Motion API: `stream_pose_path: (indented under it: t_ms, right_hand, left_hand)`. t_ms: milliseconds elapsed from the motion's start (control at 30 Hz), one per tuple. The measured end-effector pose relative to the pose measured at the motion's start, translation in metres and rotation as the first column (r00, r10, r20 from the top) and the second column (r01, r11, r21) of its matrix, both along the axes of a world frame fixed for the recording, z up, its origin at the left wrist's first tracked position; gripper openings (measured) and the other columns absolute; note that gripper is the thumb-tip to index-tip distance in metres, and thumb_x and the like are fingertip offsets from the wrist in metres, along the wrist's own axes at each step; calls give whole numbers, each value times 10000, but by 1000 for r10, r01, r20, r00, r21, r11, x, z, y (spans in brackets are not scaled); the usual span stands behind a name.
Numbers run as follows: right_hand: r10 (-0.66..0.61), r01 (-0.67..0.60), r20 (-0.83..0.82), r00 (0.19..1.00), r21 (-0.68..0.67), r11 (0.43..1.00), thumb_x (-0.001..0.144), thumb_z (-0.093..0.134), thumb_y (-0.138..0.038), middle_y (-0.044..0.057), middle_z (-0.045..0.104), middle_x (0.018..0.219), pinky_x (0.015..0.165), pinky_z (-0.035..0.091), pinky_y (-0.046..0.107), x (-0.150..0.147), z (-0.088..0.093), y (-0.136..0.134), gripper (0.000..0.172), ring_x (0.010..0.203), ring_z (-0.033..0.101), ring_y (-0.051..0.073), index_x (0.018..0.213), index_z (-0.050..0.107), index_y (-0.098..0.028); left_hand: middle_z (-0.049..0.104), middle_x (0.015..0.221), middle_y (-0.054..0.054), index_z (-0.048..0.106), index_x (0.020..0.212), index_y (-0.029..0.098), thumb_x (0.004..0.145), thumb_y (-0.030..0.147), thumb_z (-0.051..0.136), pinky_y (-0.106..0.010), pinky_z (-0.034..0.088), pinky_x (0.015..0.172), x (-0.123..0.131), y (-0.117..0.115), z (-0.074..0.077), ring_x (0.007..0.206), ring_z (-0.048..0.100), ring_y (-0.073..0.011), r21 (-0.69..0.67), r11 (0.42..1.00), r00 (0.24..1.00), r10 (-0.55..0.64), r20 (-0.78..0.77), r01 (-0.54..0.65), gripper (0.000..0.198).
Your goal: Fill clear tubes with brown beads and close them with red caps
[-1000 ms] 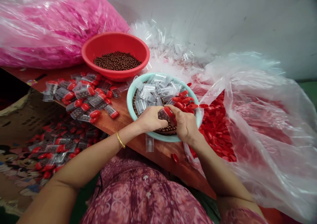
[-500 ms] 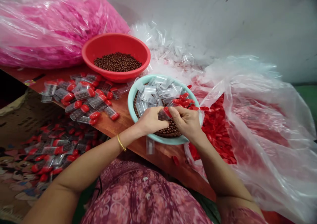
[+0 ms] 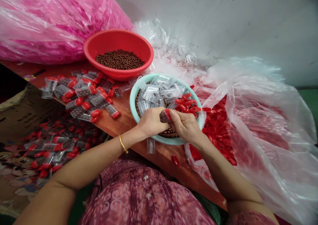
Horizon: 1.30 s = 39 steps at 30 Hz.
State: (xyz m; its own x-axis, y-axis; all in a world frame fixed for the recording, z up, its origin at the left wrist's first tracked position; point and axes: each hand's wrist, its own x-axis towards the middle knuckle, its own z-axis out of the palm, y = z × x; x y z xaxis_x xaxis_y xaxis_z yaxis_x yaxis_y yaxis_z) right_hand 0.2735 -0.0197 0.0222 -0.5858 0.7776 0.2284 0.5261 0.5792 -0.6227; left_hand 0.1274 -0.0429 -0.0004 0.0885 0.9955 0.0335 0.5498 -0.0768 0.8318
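Observation:
My left hand (image 3: 150,121) grips a small clear tube filled with brown balls (image 3: 164,116) over the teal bowl (image 3: 133,99). My right hand (image 3: 184,126) pinches the red cap (image 3: 168,113) on that tube's end, fingers closed around it. The teal bowl holds brown balls (image 3: 169,131), empty clear tubes (image 3: 159,91) and loose red caps (image 3: 185,103). Both hands meet above the bowl's near side.
A red bowl (image 3: 99,43) of brown balls sits behind. Capped filled tubes (image 3: 84,95) lie in a pile on the wooden table (image 3: 129,123), more on the floor (image 3: 49,148) at left. A clear bag of red caps (image 3: 218,132) lies right; a pink bag (image 3: 54,23) back left.
The hands have stayed together on the tube over the teal bowl, with the right fingers shifting slightly on the red cap. The view has drifted a little.

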Motion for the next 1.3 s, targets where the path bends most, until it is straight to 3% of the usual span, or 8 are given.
stream_pose_path:
  t_ms: [333,500,633,833,933,1033,1167,1300]
  right_hand:
    - [-82,-13,319,944,285,958,968,188,-443,64,659,597,479,332,241,8,-10,-7,589,465,549,127,881,693,-153]
    - [-173,143,175,969,175,974,955,192,-519,48,604,537,520,365,260,1,-3,2,646,507,567,149,650,651,-183]
    - [-311,314,-41,949,119,942,906,317,-598,41,592,531,553,409,275,-2,1,11,604,524,561,152,653,669,-177]
    - [-328,241,-275,904,-308,920,927,148,-590,77,687,812,612,493,292,-17,-12,22,692,699,630,166,980,690,-162]
    - [-285,150,-259,923,-440,885,939,36,-537,89,657,1142,835,513,360,-25,-23,25,699,1025,620,194,1280,542,-194]
    - [-178,77,-210,961,-417,906,948,33,-503,65,484,1413,1074,370,423,-26,-28,24,640,1316,430,185,1444,332,-230]
    - [-39,12,-133,990,-201,980,941,106,-542,60,297,1535,1178,193,441,-23,-24,19,650,1431,228,206,1477,267,-213]
    - [-123,66,-214,969,-255,965,939,-15,-511,72,364,1502,1121,301,456,-28,-19,18,675,1403,300,210,1475,267,-214]
  left_hand:
    - [660,696,-58,654,754,162,667,296,546,-269,381,564,4,-1,1,643,581,-189,-30,996,973,-83,-214,78,193]
    - [665,706,-52,659,788,161,650,278,554,-274,403,579,4,0,6,652,593,-196,-37,997,982,-67,-179,62,209]
    - [674,719,-62,665,823,157,665,291,559,-283,442,608,4,0,7,687,621,-214,-59,993,969,-116,-219,105,233]
    - [694,753,-87,665,822,160,687,342,559,-323,490,652,5,-1,7,735,658,-258,-79,974,931,-227,-286,213,249]
    - [704,794,-103,675,845,155,697,321,549,-342,508,688,5,-2,6,773,670,-274,-71,968,908,-251,-335,241,256]
    - [708,813,-125,682,872,136,696,275,544,-358,515,712,6,-2,4,798,675,-292,-77,957,870,-288,-399,281,263]
    - [703,793,-136,680,900,122,691,248,555,-369,513,710,6,-2,3,792,673,-305,-79,950,850,-306,-428,302,274]
    - [691,751,-107,672,849,141,695,279,568,-354,499,685,6,-3,4,743,659,-275,-31,967,885,-244,-397,252,231]
